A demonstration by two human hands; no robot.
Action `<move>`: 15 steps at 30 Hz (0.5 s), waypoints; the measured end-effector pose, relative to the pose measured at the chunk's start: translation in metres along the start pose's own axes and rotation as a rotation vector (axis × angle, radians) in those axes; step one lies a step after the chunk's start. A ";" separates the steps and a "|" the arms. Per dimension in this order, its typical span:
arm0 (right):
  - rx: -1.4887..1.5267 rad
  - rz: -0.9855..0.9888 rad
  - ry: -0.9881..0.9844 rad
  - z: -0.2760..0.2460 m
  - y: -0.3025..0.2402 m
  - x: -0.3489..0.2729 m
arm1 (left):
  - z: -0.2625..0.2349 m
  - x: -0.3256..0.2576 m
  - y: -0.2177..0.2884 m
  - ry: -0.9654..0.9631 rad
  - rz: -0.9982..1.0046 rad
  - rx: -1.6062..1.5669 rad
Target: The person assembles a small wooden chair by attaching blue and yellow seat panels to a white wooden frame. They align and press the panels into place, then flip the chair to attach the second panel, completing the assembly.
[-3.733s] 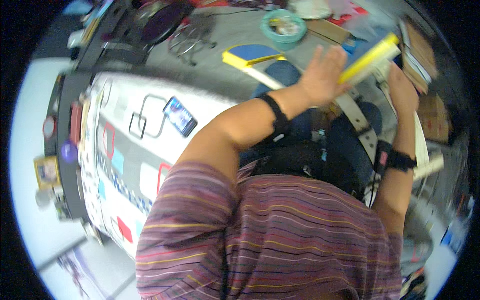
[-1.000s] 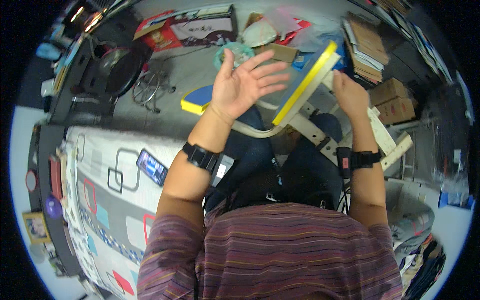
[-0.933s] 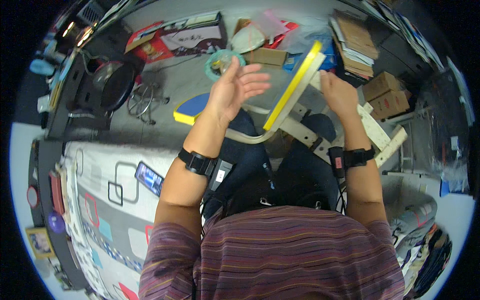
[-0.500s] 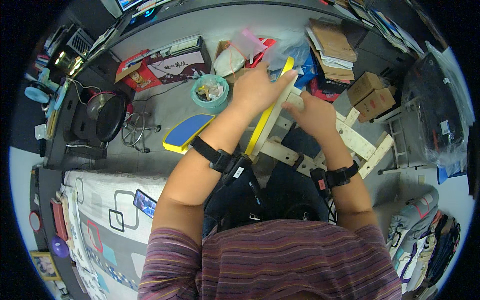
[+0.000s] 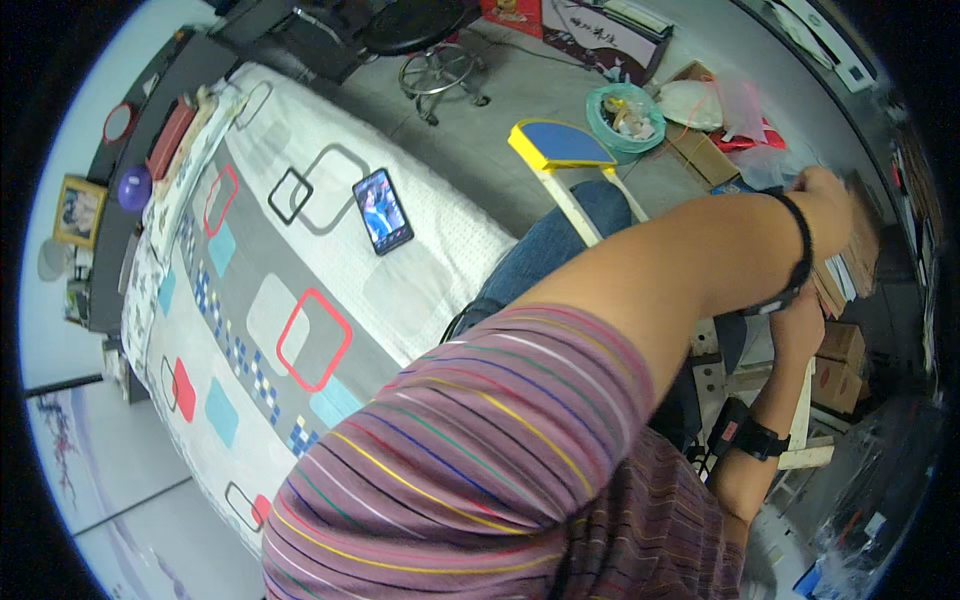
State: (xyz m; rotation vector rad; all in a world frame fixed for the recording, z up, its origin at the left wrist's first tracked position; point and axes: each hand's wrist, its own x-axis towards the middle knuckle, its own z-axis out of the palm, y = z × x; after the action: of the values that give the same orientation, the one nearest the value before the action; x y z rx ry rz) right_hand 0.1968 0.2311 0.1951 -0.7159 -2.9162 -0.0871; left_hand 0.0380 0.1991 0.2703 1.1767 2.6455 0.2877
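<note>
My left arm stretches across to the right, and my left hand (image 5: 828,192) sits at the far right against a stack of brown cardboard and books (image 5: 850,275). Whether its fingers hold anything I cannot make out. A black band circles that wrist. My right forearm rises from below with a black watch (image 5: 752,436) on it. My right hand (image 5: 800,318) is mostly hidden under the left arm, next to pale wooden frame pieces (image 5: 806,400). A fan-shaped board with a blue face and yellow edge (image 5: 558,146) on a wooden leg lies on the floor to the left of my hands.
A bed with a patterned cover (image 5: 250,300) fills the left, with a phone (image 5: 383,211) lying on it. A teal basket (image 5: 626,108), a metal stool base (image 5: 440,72), white bags (image 5: 700,100) and cardboard boxes (image 5: 842,365) stand on the grey floor.
My view has swung left toward the bed. The long yellow-edged panel that both hands held is no longer visible. My left arm now reaches far right, covering my right hand.
</note>
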 end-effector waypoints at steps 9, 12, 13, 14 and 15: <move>0.083 0.045 -0.056 0.004 0.007 0.002 | 0.005 0.027 0.009 -0.095 0.163 0.099; 0.107 -0.001 -0.122 -0.001 0.006 0.006 | 0.009 0.034 0.004 -0.080 0.157 0.069; 0.129 -0.012 -0.170 -0.003 0.009 0.007 | 0.008 0.034 0.003 -0.101 0.155 0.048; 0.153 -0.064 -0.191 -0.007 0.014 0.008 | 0.008 0.032 0.002 -0.116 0.153 0.039; 0.186 -0.113 -0.228 -0.015 0.025 0.009 | 0.006 0.029 0.000 -0.098 0.164 0.063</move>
State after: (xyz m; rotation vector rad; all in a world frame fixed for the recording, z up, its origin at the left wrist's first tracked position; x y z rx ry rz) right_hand 0.2026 0.2561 0.2115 -0.5644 -3.1226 0.2687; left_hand 0.0211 0.2215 0.2604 1.3933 2.4956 0.1710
